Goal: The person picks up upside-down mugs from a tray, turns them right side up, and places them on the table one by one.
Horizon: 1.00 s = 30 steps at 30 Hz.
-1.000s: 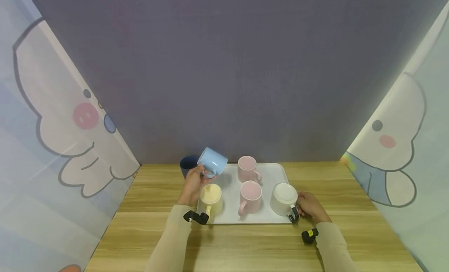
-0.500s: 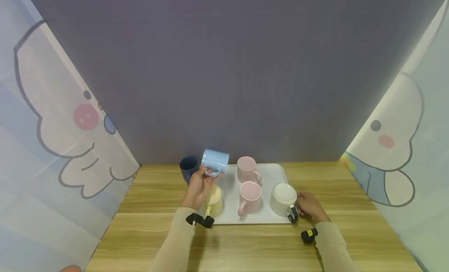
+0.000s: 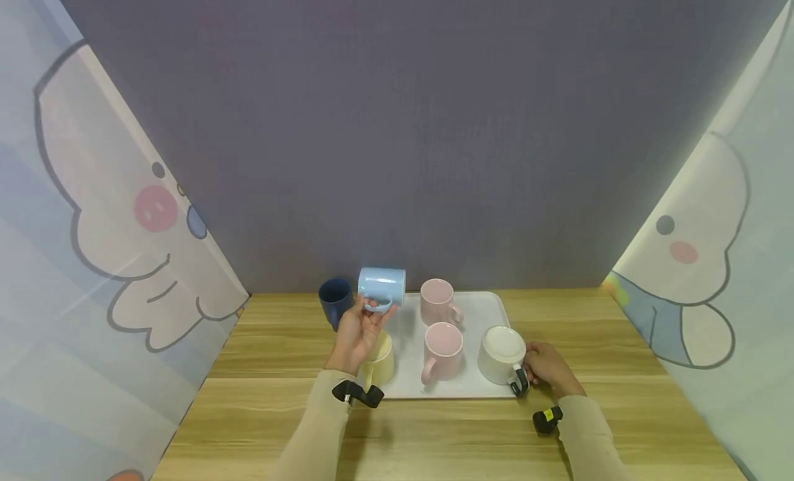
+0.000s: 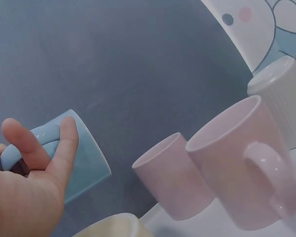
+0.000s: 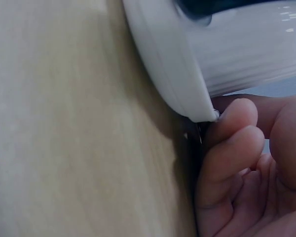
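Observation:
My left hand (image 3: 358,334) holds a light blue mug (image 3: 382,282) by its handle, with a finger through the loop in the left wrist view. The mug lies sideways in the air above the back left of a white tray (image 3: 403,384). Partly hidden behind that hand is a yellow mug (image 3: 381,364). My right hand (image 3: 547,364) grips the tray's right edge with curled fingers (image 5: 237,148), beside a white mug (image 3: 501,360) with a black handle. That mug stands upside down on the tray.
Two pink mugs (image 3: 443,360) stand on the tray, one behind the other. A dark blue mug (image 3: 336,303) stands on the wooden table (image 3: 279,371) left of the tray. A grey wall (image 3: 397,157) rises behind.
My left hand has moved slightly right and turned its palm more upward, bringing the light blue mug from a slant to nearly level. The right hand stays at the tray's edge.

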Tool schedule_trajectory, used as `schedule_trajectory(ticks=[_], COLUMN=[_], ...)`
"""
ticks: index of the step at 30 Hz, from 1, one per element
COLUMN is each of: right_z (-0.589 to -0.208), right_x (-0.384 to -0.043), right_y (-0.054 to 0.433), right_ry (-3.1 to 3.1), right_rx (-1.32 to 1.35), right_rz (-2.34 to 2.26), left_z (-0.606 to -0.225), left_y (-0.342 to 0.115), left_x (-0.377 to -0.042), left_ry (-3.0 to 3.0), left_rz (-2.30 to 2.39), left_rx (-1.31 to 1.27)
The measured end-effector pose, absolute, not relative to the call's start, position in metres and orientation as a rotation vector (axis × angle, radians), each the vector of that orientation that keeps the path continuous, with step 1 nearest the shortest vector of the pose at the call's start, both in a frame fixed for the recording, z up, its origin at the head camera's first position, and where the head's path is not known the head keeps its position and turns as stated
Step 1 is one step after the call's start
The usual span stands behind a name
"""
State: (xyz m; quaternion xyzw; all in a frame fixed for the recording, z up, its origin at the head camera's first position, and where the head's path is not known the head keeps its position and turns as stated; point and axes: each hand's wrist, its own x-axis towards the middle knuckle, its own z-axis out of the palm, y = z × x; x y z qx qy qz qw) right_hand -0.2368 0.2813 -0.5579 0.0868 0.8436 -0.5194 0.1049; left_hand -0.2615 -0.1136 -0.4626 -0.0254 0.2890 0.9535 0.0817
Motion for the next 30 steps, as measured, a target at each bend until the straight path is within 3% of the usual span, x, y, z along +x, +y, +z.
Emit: schedule_trajectory(ticks=[22, 30], right_z=[-0.559, -0.53], right_x=[-0.233, -0.234], right_y=[0.279, 0.278], right_ry=[2.525, 2.683], right_rx=[0.261, 0.254], right_rz=[-1.526, -1.513], left_z=[-0.467, -0.468], left_y=[-0.106, -0.102], left_x=[-0.26, -0.261], left_ry=[0.77, 0.751], left_rz=[2.851, 2.854], left_rx=[-0.1, -0.084])
